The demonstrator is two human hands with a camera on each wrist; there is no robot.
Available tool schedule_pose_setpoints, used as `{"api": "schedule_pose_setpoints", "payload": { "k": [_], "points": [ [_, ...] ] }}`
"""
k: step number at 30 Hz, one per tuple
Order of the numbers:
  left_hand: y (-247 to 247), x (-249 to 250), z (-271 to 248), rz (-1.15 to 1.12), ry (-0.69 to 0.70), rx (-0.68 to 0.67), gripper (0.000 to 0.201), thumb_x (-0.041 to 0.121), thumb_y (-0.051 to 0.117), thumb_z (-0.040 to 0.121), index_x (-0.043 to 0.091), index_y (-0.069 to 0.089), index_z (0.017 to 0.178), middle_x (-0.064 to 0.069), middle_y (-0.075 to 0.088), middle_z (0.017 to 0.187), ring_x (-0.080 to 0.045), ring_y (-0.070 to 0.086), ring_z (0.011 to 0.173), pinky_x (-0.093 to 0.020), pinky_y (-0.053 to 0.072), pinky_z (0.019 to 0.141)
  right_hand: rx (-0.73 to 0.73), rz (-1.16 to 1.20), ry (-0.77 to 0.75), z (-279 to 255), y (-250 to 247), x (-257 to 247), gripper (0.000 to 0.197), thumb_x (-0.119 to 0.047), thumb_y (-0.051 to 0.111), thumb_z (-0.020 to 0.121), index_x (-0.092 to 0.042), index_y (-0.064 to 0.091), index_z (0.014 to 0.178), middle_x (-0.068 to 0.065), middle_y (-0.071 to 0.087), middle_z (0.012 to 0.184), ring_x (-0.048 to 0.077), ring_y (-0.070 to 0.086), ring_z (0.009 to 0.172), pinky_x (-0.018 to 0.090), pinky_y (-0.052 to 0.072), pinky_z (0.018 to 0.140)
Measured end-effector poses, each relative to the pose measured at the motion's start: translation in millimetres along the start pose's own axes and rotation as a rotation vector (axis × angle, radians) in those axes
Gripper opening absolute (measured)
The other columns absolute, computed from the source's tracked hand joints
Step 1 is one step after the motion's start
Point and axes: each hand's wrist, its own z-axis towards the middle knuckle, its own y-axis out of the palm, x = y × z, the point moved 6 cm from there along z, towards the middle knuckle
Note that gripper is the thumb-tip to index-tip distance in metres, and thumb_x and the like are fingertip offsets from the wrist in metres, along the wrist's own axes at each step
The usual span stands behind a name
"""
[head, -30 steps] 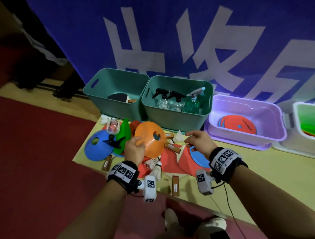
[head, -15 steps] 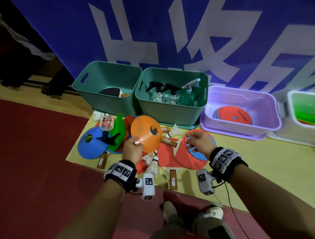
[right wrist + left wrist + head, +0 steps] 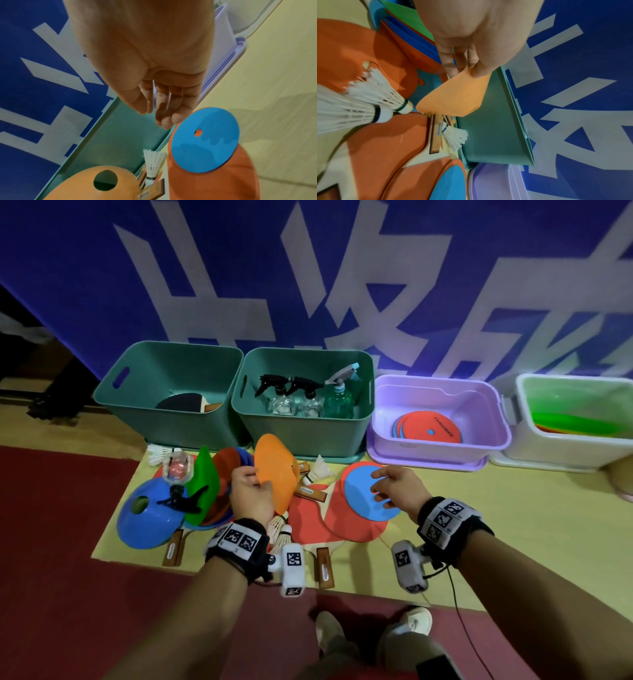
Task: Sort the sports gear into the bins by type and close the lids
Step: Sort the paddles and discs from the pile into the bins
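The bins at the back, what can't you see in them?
- Left green bin, head view: its front wall hides all but one dark paddle.
- White bin, head view: cut off by the right edge; contents are blurred green and orange.
- Purple bin, head view: writing on the red disc is too small.

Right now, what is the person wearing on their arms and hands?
Both forearms and hands are bare: no sleeves, no gloves. Each wrist carries a black strap with white panels printed with black square fiducial markers, on the left wrist and the right wrist. A small white camera block with its own marker hangs off each strap. A thin black cable runs from the right unit.
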Motion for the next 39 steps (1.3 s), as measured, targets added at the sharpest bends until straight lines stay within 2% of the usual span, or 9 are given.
{"api": "schedule_pose_setpoints", "payload": {
  "k": [4,9,14,16,20,25,29,33,39],
  "points": [
    [15,9,1,0.018,-0.015,-0.031,0.035,0.003,0.060,0.089,0.012,0.052,0.121,-0.005,0.064,0.098,-0.026,0.064,0.088,-0.040,0.054,0.085,0.052,0.007,0.043,8,-21,15,0.025,0.002,0.054,0.087,-0.006,0.059,0.110,0.012,0.063,0.073,0.024,0.054,0.064,0.027,0.040,0.052],
    [23,27,-1,0.072,0.053,-0.067,0.014,0.003,0.056,0.091,0.011,0.064,0.100,-0.002,0.062,0.093,-0.022,0.060,0.087,-0.035,0.052,0.082,0.132,-0.103,0.047,33,-27,43,0.034,-0.002,0.055,0.085,-0.007,0.060,0.119,0.013,0.061,0.084,0.023,0.055,0.066,0.031,0.045,0.065],
    [29,27,-2,0.108,0.095,-0.135,0.014,0.004,0.057,0.092,0.008,0.066,0.101,-0.007,0.068,0.097,-0.026,0.064,0.091,-0.038,0.054,0.084,0.132,-0.182,0.079,56,-16,63,0.053,-0.015,0.065,0.084,-0.007,0.052,0.135,0.017,0.054,0.130,0.032,0.056,0.113,0.034,0.046,0.092],
    [32,25,-5,0.123,0.127,-0.142,0.011,0.005,0.059,0.091,0.010,0.066,0.098,-0.007,0.068,0.093,-0.027,0.065,0.088,-0.038,0.054,0.081,0.130,-0.176,0.092,63,-13,69,0.064,-0.021,0.068,0.078,-0.008,0.050,0.138,0.017,0.051,0.137,0.034,0.053,0.121,0.038,0.045,0.100],
    [37,18,-13,0.120,0.144,-0.144,0.009,0.010,0.061,0.089,0.016,0.065,0.094,-0.007,0.069,0.094,-0.025,0.066,0.087,-0.038,0.055,0.080,0.138,-0.219,0.126,71,-9,85,0.057,-0.009,0.063,0.085,-0.009,0.048,0.140,0.017,0.049,0.141,0.031,0.049,0.127,0.038,0.039,0.107],
    [37,19,-20,0.111,0.123,-0.140,0.014,0.007,0.058,0.091,0.012,0.067,0.101,-0.003,0.068,0.096,-0.018,0.064,0.089,-0.031,0.052,0.079,0.225,-0.203,0.199,78,-16,95,0.057,-0.018,0.064,0.085,-0.015,0.049,0.139,0.016,0.050,0.139,0.035,0.050,0.124,0.038,0.042,0.104],
    [35,20,-18,0.102,0.090,-0.125,0.015,0.008,0.059,0.091,0.011,0.067,0.103,0.000,0.067,0.096,-0.016,0.064,0.090,-0.030,0.052,0.081,0.245,-0.100,0.199,84,-17,95,0.054,-0.009,0.063,0.086,-0.007,0.049,0.138,0.017,0.051,0.137,0.032,0.051,0.123,0.035,0.042,0.101],
    [32,21,-22,0.100,0.109,-0.118,0.013,0.008,0.058,0.091,0.012,0.066,0.100,0.003,0.066,0.092,-0.012,0.063,0.087,-0.025,0.050,0.076,0.309,-0.009,0.246,86,-24,99,0.051,-0.008,0.064,0.085,-0.006,0.052,0.135,0.017,0.057,0.130,0.032,0.056,0.116,0.034,0.046,0.090],
    [29,20,-24,0.092,0.106,-0.118,0.011,0.008,0.058,0.090,0.015,0.066,0.093,0.003,0.068,0.087,-0.009,0.064,0.080,-0.025,0.051,0.070,0.342,0.092,0.292,88,-28,111,0.051,-0.011,0.069,0.085,-0.005,0.052,0.133,0.022,0.059,0.124,0.035,0.059,0.110,0.040,0.051,0.093]
  ]
}}
